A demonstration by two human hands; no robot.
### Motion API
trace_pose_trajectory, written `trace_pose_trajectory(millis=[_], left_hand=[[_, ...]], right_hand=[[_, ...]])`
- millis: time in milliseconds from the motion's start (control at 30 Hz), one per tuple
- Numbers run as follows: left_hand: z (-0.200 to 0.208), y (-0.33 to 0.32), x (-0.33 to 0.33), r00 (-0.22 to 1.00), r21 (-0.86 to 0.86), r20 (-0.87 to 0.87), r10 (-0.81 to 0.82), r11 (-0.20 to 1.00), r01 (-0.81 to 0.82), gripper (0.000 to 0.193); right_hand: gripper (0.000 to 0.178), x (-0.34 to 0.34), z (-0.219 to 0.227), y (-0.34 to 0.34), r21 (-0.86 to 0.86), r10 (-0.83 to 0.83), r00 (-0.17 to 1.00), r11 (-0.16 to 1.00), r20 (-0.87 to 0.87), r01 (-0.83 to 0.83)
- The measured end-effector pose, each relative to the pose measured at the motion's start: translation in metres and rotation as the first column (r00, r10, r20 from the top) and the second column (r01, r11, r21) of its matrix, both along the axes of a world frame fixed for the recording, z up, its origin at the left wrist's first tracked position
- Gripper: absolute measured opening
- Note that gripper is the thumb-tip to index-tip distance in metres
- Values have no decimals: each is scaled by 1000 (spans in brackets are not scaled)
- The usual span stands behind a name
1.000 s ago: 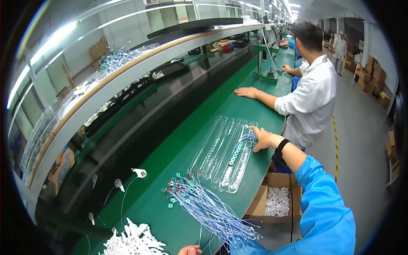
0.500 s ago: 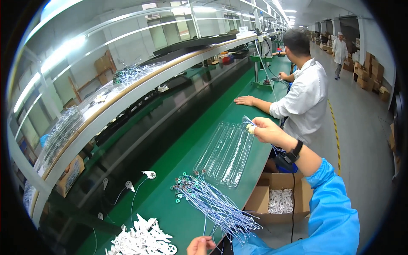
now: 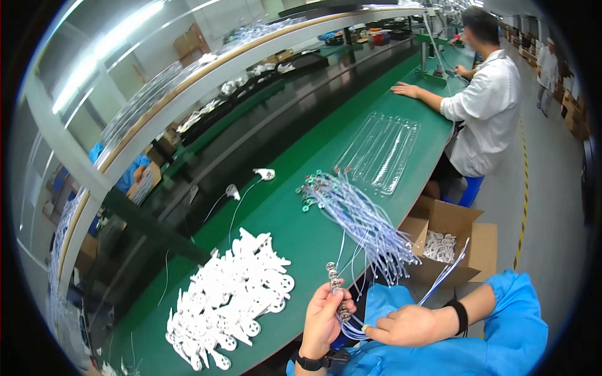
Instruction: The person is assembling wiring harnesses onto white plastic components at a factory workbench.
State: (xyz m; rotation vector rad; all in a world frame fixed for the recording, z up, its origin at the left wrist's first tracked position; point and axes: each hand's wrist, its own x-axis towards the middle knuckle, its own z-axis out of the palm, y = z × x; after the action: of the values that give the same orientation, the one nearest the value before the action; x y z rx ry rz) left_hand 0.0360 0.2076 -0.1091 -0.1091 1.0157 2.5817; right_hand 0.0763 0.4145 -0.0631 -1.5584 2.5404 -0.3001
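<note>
My left hand [image 3: 325, 318] is closed on a row of small round metallic discs [image 3: 333, 276] that stands up past the thumb. Blue-and-white wires [image 3: 356, 332] loop below the discs toward my right hand [image 3: 407, 324], which is closed round the bundle; the wires' pale ends [image 3: 448, 269] stick out past its far side. A pale yellow cover sits on one right fingertip. Just beyond my hands, a large bunch of similar blue-and-white wires [image 3: 370, 222] lies on the green bench [image 3: 276, 216], with small green and reddish round ends.
White plastic parts [image 3: 232, 294] are piled at left on the bench. A clear ribbed tray [image 3: 379, 150] lies farther off, before a co-worker in white [image 3: 486, 94]. An open carton [image 3: 467, 219] of white pieces stands below the bench edge. A shelf [image 3: 188, 81] runs along the left.
The view has shifted. My right hand has come back from above the clear tray with wires and now meets my left hand, which has risen and grips the metallic discs.
</note>
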Motion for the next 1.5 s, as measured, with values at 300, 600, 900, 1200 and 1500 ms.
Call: trace_pose_trajectory(millis=[300,600,900,1200,1500], left_hand=[[8,-62,89,923,-126,-75,377,915,-384,17],[5,-62,115,762,-20,-211,612,777,-630,26],[7,-55,102,798,-262,-268,540,756,-600,29],[4,-41,77,836,-288,-241,493,786,-547,37],[-6,-33,67,863,-220,-156,481,835,-505,27]], right_hand=[[43,7,-43,-79,-485,74,689,764,721,426],[26,-9,-43,-106,-442,223,430,730,875,521],[24,-28,-47,-86,-523,495,214,650,842,551],[20,-40,-56,-84,-453,442,175,666,880,593],[21,-38,-87,-85,-208,597,-235,577,767,790]])
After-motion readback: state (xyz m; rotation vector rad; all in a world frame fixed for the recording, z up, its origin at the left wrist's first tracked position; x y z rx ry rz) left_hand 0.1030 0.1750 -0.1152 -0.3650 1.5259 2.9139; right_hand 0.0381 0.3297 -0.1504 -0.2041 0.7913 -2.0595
